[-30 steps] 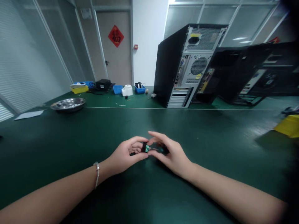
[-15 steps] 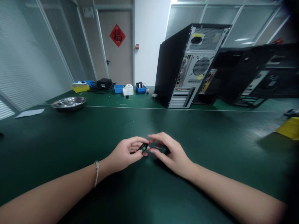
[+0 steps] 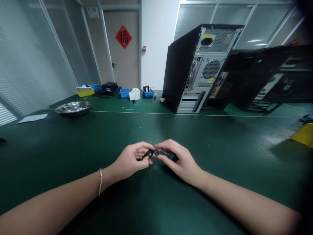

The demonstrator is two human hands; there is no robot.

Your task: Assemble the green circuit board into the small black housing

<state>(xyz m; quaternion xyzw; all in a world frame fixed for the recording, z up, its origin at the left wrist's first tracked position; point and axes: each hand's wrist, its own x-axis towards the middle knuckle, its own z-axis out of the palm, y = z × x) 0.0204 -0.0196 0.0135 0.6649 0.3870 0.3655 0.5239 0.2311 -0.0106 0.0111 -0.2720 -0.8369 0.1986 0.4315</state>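
A small black, green-boarded piece is tilting further, left hand pinching it; right hand, just apart, is gripping a slim metal tool, broad green tabletop surrounding both.

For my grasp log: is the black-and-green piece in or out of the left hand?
In the left hand: thumb and fingers hold the black-and-green piece.

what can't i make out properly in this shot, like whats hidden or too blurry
All in the head view:
- Small black-and-green part: fine detail too small and blurred; partly covered by the left hand.
- Dark item: full shape hidden by the right hand holding it.
- Metal bowl: contents too small and blurred to identify.
- Yellow object: cut off by the right edge.
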